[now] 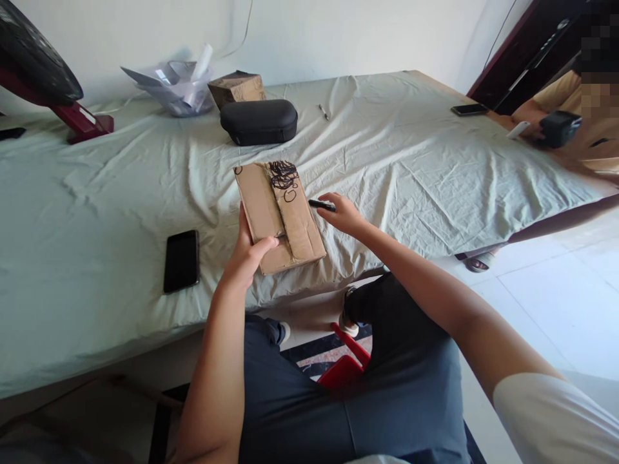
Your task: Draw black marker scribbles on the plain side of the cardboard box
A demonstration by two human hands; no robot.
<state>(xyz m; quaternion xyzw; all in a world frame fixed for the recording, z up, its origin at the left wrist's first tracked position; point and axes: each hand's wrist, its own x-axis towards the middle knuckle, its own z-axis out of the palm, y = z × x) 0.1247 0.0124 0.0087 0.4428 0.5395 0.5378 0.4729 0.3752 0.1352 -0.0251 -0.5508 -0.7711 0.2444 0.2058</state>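
A brown cardboard box [258,203] lies tilted near the table's front edge, with a seam down its top. Black scribbles and a few loops mark its far end. My left hand [245,256] grips the near left side, thumb over the top and the other fingers mostly hidden behind the box. Something small and dark shows by the thumb tip, too small to name. Just right of the box, my right hand [342,214] is closed around a black marker [320,205], whose end points left at the box's side.
A black phone [181,261] lies left of the box on the pale cloth [97,258]. Behind stand a black case [259,122], another carton [236,89], a plastic basket [178,93] and a fan [48,71]. A pen [324,112] lies farther back. At right, a person's hand holds a dark device [560,129].
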